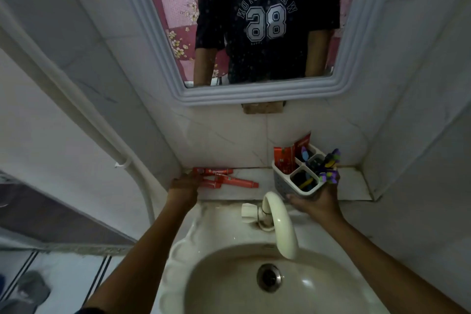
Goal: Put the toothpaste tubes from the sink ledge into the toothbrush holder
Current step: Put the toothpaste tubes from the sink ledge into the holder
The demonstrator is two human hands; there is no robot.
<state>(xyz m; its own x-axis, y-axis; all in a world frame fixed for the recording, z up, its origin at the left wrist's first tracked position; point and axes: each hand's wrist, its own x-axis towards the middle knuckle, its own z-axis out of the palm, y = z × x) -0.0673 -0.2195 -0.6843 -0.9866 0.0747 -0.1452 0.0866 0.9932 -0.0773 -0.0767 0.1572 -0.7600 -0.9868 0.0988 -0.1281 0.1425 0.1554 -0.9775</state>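
Note:
Three red toothpaste tubes (224, 178) lie on the white sink ledge (351, 183) at its left end, against the wall. My left hand (184, 187) rests on their left ends, fingers curled over them; whether it grips one is unclear. The white toothbrush holder (285, 186), with several compartments, stands on the ledge right of the tap. It holds two red toothpaste tubes (288, 160) in its back left compartment and several toothbrushes (328, 160). My right hand (318, 201) grips the holder from its near right side.
A cream tap (279, 222) curves over the sink basin (229, 285) between my arms. A grey-framed mirror (158, 43) hangs on the tiled wall above the ledge. A white pipe (122, 158) runs down the left wall.

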